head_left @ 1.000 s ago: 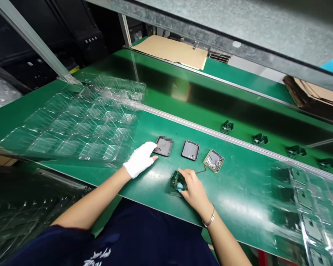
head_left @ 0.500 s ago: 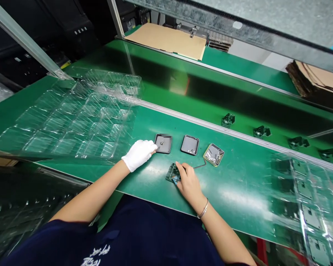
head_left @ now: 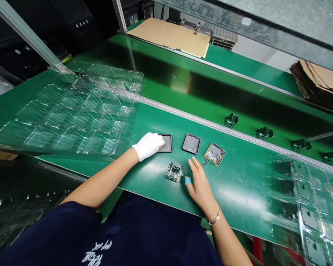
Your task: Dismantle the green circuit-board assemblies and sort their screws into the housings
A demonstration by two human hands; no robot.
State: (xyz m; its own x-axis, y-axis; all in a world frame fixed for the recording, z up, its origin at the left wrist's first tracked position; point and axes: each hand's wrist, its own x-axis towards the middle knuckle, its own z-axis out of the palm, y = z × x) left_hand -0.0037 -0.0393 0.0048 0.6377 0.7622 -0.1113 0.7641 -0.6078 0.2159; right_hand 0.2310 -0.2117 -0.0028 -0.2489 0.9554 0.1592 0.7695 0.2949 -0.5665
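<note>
Since half a second ago, the right hand (head_left: 200,184) has let go of the small green part (head_left: 173,171) and drawn back to the right; it now lies open and flat on the green surface (head_left: 238,192), fingers spread, holding nothing, with a blue cot on the thumb tip. That part sits alone on the surface just left of the thumb, not touching it. Meanwhile the left hand (head_left: 149,145), in a white glove, has slid right onto the left dark tray (head_left: 167,143) and covers its left half; whether the fingers grip or only press on it cannot be told.

To the right of that tray lies a second dark tray (head_left: 191,143), then a square metal-framed piece (head_left: 214,153) with a thin wire trailing toward the right hand. Its inner detail is too small to make out.

A large clear blister tray (head_left: 72,114) lies to the far left, partly cut off. More clear trays (head_left: 308,207) at the right edge run out of view. Small dark parts (head_left: 231,120) sit on the far belt, blurred. White writing on the dark shirt (head_left: 96,255) is cut off and unreadable.
</note>
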